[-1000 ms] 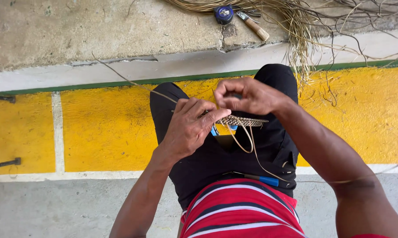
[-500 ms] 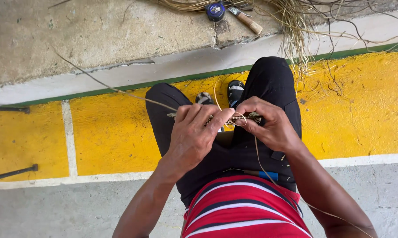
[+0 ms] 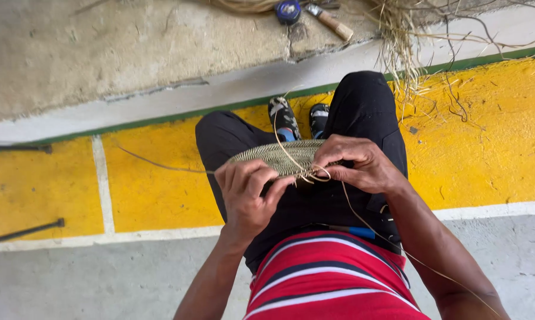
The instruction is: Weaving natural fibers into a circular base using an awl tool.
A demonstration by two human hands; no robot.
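Observation:
A small round woven disc of pale straw [image 3: 277, 156] lies tilted over my black-trousered knees. My left hand [image 3: 248, 192] grips its near left edge, fingers curled around it. On the right edge sits my right hand [image 3: 357, 164], pinching the disc together with a thin straw strand [image 3: 353, 208] that loops at the rim and trails down past my right forearm. Another long strand [image 3: 161, 165] runs off to the left from the disc. My shoes [image 3: 297, 118] show between the knees.
A heap of loose dry straw [image 3: 407, 35] lies at the top right on the concrete ledge, beside a blue round tape measure [image 3: 288, 10] and a wooden-handled tool [image 3: 333, 22]. Yellow painted floor [image 3: 149, 189] with white lines lies below. A dark metal rod [image 3: 24, 232] lies at left.
My right hand has come down from above the knee to the disc's right edge. The disc now lies flatter and shows its woven face. The view has tilted slightly.

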